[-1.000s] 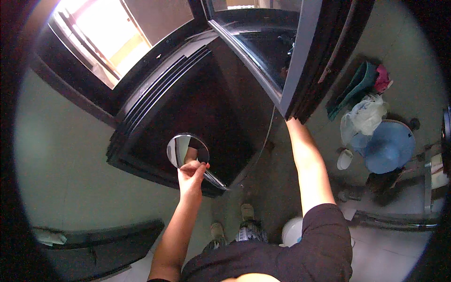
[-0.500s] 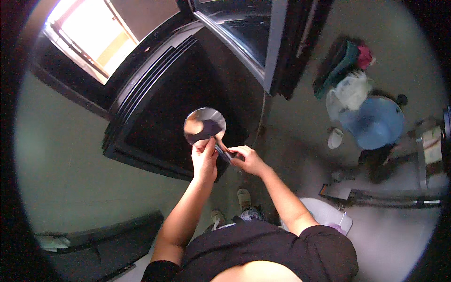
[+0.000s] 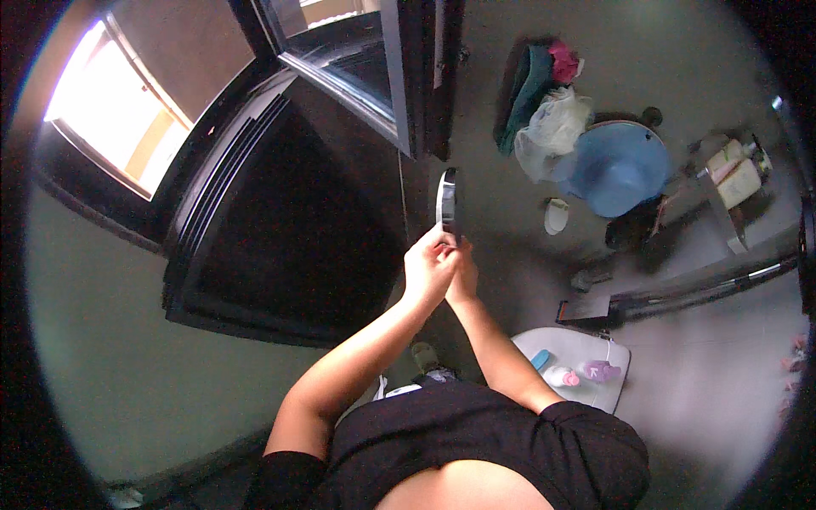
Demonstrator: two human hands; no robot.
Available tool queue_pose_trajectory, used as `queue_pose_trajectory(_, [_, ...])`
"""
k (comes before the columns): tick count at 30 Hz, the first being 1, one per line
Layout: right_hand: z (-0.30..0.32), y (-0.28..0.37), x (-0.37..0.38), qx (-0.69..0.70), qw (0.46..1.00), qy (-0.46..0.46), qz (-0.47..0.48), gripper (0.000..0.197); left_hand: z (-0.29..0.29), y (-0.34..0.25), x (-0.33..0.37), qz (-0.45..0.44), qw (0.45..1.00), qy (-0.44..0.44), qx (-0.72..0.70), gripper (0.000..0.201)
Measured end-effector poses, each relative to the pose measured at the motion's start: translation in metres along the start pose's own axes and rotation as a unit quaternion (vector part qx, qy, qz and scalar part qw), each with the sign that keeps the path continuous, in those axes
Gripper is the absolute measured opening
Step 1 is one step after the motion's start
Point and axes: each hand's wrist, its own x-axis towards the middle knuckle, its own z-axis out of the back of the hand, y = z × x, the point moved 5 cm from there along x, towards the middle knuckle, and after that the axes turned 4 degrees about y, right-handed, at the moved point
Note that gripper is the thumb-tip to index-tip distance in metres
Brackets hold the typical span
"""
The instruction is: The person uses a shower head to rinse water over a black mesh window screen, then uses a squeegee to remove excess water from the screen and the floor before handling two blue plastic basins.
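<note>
A round, mirror-bright disc with a handle (image 3: 447,200) stands up from my two hands, seen nearly edge-on. Whether it is a hand mirror or a shower head I cannot make out. My left hand (image 3: 427,265) has its fingers closed at the lower end of the disc, where the handle begins. Close against it on the right is my right hand (image 3: 461,274), partly covered by the left one. Its fingers are mostly hidden, and so is most of the handle.
A dark corner enclosure (image 3: 297,229) with a glass door (image 3: 348,89) lies left of my hands. To the right are a blue basin (image 3: 616,170), a white plastic bag (image 3: 552,127) and a slipper (image 3: 557,216). Several bottles lie on the white toilet lid (image 3: 518,344).
The disc has turned from showing its round reflecting face to nearly edge-on. Both hands have shifted right and come together. My view has swung to the right.
</note>
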Motion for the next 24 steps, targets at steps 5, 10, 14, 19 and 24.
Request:
queue_pose_trajectory(5, [0.055,0.001,0.047,0.051,0.996,-0.028,-0.067,0.024,0.007,-0.045,0.017,-0.034,0.995,0.085,0.037,0.059])
queue_pose_trajectory(10, [0.119,0.017,0.137,0.154,0.981,-0.105,0.061,0.028,0.047,-0.088,0.051,-0.106,0.992,0.018,0.064,0.052])
queue_pose_trajectory(14, [0.176,0.081,0.216,0.205,0.97,-0.062,0.12,0.023,0.073,-0.133,0.083,-0.197,0.959,0.043,0.2,0.049])
queue_pose_trajectory(19, [0.246,0.123,0.343,0.203,0.96,-0.061,0.181,0.031,0.057,-0.218,0.12,-0.346,0.864,0.089,0.356,0.044])
queue_pose_trajectory(24, [0.276,0.19,0.425,0.179,0.946,-0.103,0.249,0.033,0.049,-0.274,0.137,-0.426,0.718,0.1,0.542,0.035])
